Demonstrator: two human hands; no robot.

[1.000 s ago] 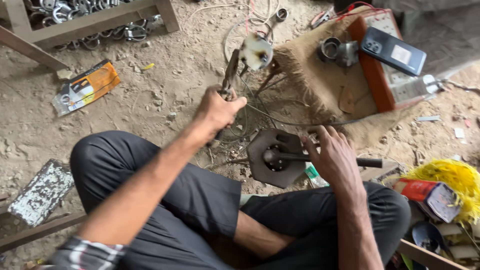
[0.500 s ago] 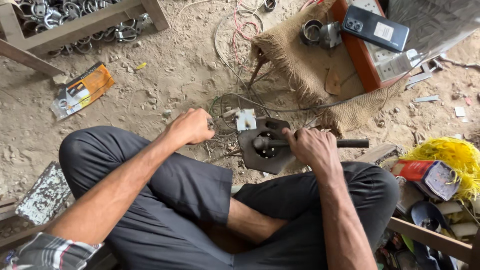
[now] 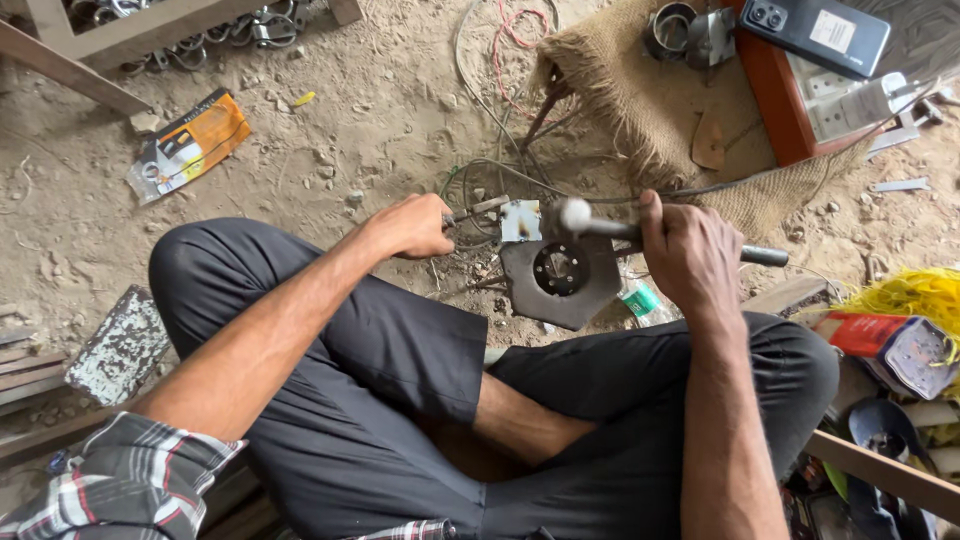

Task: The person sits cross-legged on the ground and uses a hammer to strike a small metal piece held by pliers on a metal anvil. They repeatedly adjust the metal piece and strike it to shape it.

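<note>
I sit cross-legged on sandy ground. My left hand (image 3: 415, 227) is closed on pliers (image 3: 478, 209) that pinch a small square metal piece (image 3: 520, 220). My right hand (image 3: 690, 250) grips a hammer (image 3: 600, 222) by its handle, head pointing left just above the metal piece. Below them lies a dark six-sided steel plate (image 3: 560, 280) with a round hole in its middle.
A burlap sack (image 3: 640, 110) lies ahead with metal rings, a red box (image 3: 790, 110) and a phone (image 3: 815, 32). Loose wires (image 3: 490, 60) trail across the ground. An orange packet (image 3: 190, 145) lies left, yellow string (image 3: 905, 295) right, wooden frame far left.
My left hand drew back from the far tool toward the plate and now holds pliers with the metal piece. My right hand lifted the hammer above the plate.
</note>
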